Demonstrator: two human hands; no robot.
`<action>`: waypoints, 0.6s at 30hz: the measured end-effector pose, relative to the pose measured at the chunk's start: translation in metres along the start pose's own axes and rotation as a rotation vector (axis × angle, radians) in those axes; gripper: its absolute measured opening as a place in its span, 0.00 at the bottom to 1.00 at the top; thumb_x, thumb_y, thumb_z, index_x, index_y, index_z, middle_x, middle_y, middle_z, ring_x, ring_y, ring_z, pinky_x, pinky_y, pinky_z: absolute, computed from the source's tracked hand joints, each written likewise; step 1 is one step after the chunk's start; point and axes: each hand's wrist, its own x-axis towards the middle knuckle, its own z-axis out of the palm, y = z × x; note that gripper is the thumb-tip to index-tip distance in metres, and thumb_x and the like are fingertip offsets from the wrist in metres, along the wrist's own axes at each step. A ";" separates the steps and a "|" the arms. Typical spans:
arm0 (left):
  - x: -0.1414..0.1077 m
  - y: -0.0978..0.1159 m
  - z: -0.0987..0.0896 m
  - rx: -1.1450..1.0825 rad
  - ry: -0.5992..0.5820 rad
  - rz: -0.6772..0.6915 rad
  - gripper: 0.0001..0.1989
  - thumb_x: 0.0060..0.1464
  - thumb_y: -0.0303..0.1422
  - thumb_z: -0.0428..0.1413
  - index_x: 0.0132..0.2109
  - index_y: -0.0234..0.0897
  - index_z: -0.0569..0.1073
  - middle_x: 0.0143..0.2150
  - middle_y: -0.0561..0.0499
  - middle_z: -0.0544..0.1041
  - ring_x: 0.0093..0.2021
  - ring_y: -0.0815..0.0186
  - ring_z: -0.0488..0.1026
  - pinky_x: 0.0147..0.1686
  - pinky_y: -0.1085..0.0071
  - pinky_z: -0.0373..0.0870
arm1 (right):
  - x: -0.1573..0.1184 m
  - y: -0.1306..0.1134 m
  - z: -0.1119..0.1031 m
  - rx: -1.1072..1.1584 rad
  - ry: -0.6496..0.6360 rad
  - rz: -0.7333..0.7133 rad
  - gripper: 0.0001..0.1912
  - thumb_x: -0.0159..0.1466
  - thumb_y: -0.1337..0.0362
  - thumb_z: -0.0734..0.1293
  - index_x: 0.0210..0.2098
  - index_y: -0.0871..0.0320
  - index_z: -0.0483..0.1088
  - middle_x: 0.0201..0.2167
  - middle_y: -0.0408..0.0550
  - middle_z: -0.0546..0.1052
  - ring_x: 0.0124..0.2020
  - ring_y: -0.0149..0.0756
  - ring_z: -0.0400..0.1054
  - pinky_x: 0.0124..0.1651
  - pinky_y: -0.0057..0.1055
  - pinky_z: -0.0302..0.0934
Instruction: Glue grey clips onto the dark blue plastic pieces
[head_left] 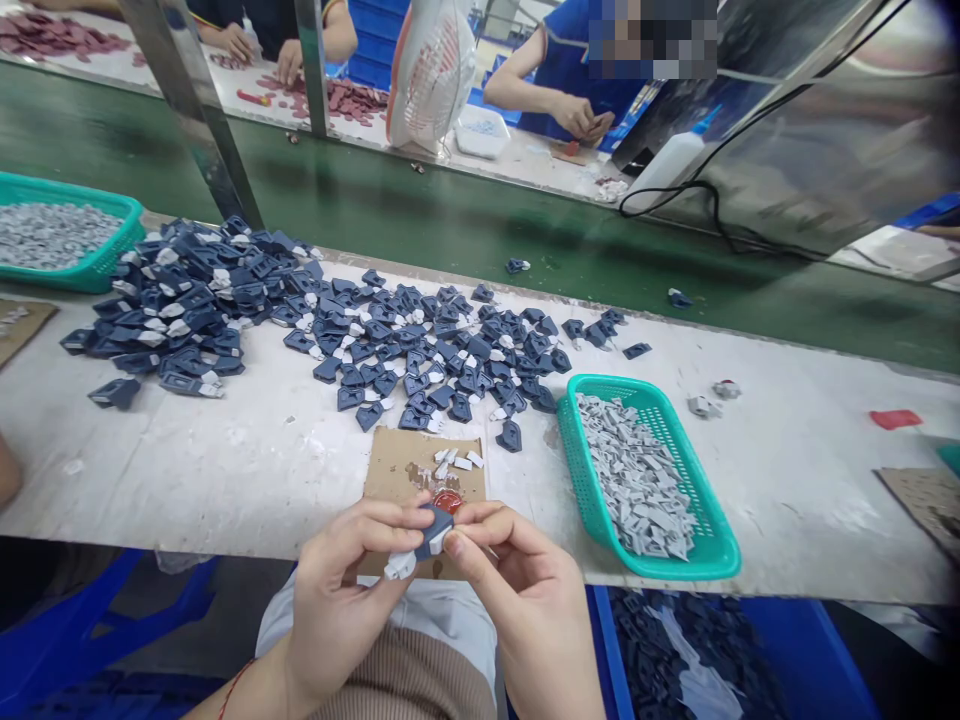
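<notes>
Between my two hands is a dark blue plastic part [433, 532] with a pale grey piece [400, 566] at its lower left end. My left hand [349, 575] grips the blue part with the thumb below and fingers on top. The thumb and index finger of my right hand [517, 570] pinch a small light piece [438, 543] against its right side. Just beyond my fingers lies a brown cardboard sheet [386, 465] bearing several small pale pieces [463, 461] and a red-orange round item [448, 501].
Many blue parts [202, 290] are heaped at the back left. Green baskets of grey pieces stand right [724, 545] and far left [124, 215]. Blue crates sit below the table edge. Across the green belt [450, 215], people's hands [581, 118] work beside a white bottle [671, 165].
</notes>
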 end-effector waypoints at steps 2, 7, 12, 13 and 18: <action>-0.001 -0.001 -0.001 -0.005 0.004 -0.008 0.19 0.53 0.14 0.61 0.43 0.45 0.78 0.45 0.54 0.82 0.50 0.63 0.80 0.57 0.59 0.76 | -0.001 0.002 0.002 0.011 0.029 -0.022 0.09 0.55 0.60 0.78 0.24 0.55 0.77 0.32 0.45 0.75 0.37 0.36 0.73 0.43 0.30 0.70; 0.000 0.001 -0.001 -0.022 0.016 0.010 0.20 0.52 0.14 0.61 0.43 0.46 0.79 0.44 0.55 0.83 0.48 0.63 0.81 0.54 0.62 0.78 | -0.003 0.007 0.006 0.086 -0.010 0.039 0.08 0.57 0.59 0.77 0.31 0.52 0.75 0.34 0.43 0.76 0.40 0.36 0.73 0.45 0.28 0.68; 0.007 0.007 0.006 -0.027 0.025 0.013 0.17 0.49 0.16 0.65 0.40 0.45 0.79 0.41 0.56 0.85 0.50 0.63 0.80 0.55 0.65 0.76 | -0.001 0.009 0.008 0.184 -0.150 0.087 0.14 0.63 0.49 0.71 0.43 0.49 0.73 0.36 0.44 0.77 0.37 0.35 0.71 0.38 0.26 0.68; 0.008 0.008 0.008 -0.026 0.025 0.017 0.17 0.49 0.17 0.65 0.39 0.45 0.79 0.40 0.56 0.85 0.50 0.63 0.81 0.55 0.66 0.77 | -0.001 0.008 0.009 0.172 -0.172 0.084 0.14 0.64 0.48 0.70 0.43 0.49 0.72 0.34 0.43 0.76 0.33 0.33 0.70 0.34 0.25 0.66; 0.009 0.008 0.014 0.023 0.085 0.021 0.16 0.48 0.18 0.66 0.38 0.44 0.80 0.38 0.56 0.84 0.44 0.66 0.82 0.51 0.71 0.77 | 0.001 0.006 0.013 0.049 -0.151 0.002 0.12 0.65 0.50 0.69 0.39 0.50 0.72 0.33 0.42 0.74 0.33 0.32 0.67 0.33 0.23 0.63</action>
